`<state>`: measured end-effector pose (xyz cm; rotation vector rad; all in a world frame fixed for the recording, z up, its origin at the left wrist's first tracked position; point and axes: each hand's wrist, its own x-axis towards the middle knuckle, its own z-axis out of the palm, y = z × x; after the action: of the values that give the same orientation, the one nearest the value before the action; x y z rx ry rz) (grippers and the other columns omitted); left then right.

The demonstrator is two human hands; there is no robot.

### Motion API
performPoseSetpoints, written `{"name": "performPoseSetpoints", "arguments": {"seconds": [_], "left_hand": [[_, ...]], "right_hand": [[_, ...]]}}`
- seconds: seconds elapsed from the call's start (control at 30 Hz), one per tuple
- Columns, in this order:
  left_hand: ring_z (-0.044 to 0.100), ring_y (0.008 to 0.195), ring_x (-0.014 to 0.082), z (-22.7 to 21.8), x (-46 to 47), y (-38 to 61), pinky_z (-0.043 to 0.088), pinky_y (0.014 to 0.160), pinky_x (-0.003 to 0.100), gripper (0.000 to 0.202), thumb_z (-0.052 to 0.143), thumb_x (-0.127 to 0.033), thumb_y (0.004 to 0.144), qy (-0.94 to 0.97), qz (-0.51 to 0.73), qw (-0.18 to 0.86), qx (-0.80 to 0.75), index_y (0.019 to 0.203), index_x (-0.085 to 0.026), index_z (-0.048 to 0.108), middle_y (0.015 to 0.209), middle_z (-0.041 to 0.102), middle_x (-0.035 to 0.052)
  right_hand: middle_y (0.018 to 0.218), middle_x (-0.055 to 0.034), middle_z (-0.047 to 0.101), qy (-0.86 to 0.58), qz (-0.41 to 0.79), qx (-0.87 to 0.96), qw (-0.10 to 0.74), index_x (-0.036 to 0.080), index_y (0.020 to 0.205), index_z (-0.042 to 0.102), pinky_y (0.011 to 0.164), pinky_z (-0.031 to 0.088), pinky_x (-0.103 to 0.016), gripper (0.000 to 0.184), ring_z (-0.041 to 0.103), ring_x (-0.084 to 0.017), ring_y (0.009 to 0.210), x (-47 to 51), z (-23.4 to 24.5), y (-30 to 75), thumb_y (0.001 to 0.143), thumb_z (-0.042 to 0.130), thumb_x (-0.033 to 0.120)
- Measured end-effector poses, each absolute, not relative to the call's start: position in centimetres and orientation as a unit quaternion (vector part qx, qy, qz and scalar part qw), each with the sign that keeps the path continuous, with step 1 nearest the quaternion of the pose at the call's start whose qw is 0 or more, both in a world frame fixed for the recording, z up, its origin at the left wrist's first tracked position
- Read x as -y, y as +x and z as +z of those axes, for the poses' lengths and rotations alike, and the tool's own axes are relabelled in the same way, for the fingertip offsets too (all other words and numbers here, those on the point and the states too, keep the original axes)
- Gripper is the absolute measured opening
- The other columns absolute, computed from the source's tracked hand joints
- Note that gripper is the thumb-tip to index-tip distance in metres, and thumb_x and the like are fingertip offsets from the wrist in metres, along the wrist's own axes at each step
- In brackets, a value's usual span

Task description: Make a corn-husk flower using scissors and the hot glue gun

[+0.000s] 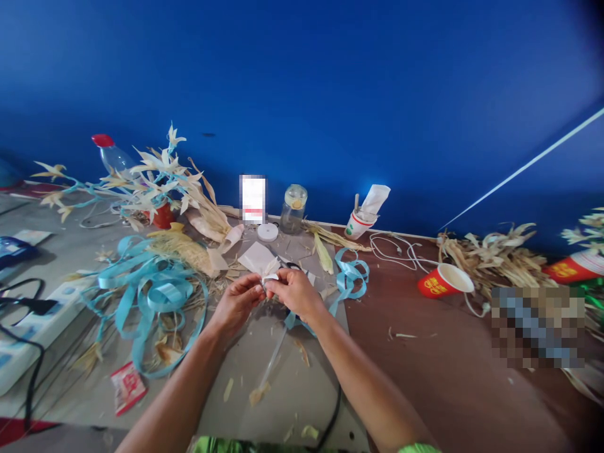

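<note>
At the middle of the table, my left hand [241, 301] and my right hand [297, 294] meet with fingertips pinched together. Between them is a small pale piece of corn husk [270, 270], with a narrow white strip across it; the fingers cover most of it. Just behind the hands lies a flat whitish sheet [257, 257]. Dark scissors [290, 265] show partly behind my right hand. Light-blue ribbon [350, 277] curls to the right of that hand, and a larger loose heap of blue ribbon [163, 296] spreads to the left.
Husk flowers on blue-wrapped stems [160, 167] stand at the back left, near a red-capped bottle [113, 154]. A glass jar [293, 211] and a white roll [267, 232] sit by the wall. A red paper cup [443, 281] stands right; a power strip [42, 327] lies left.
</note>
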<state>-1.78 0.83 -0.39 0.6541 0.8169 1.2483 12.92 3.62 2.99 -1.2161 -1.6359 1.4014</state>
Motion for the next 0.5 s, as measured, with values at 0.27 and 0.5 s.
{"name": "performPoseSetpoints", "arguments": {"seconds": [0.27, 0.5], "left_hand": [[0.060, 0.062, 0.0093, -0.43, -0.80, -1.90, 0.046, 0.062, 0.020, 0.026, 0.073, -0.015, 0.064, 0.288, 0.557, 0.696, -0.351, 0.089, -0.014, 0.063, 0.076, 0.065, 0.0024], [0.059, 0.062, 0.0085, -0.29, -0.68, -1.86, 0.046, 0.062, 0.019, 0.026, 0.072, -0.017, 0.066, 0.291, 0.543, 0.709, -0.342, 0.090, -0.014, 0.062, 0.074, 0.064, 0.0022]], "right_hand": [[0.052, 0.0040, 0.056, -0.465, 0.559, 0.592, 0.347, 0.016, 0.065, 0.058, 0.046, 0.032, -0.019, 0.013, 0.043, -0.007, 0.044, -3.67, 3.19, 12.76, 0.072, 0.054, 0.026], [0.051, 0.0039, 0.054, -0.450, 0.582, 0.579, 0.352, 0.016, 0.063, 0.057, 0.045, 0.031, -0.019, 0.016, 0.043, -0.007, 0.044, -3.64, 2.83, 12.68, 0.071, 0.056, 0.030]]}}
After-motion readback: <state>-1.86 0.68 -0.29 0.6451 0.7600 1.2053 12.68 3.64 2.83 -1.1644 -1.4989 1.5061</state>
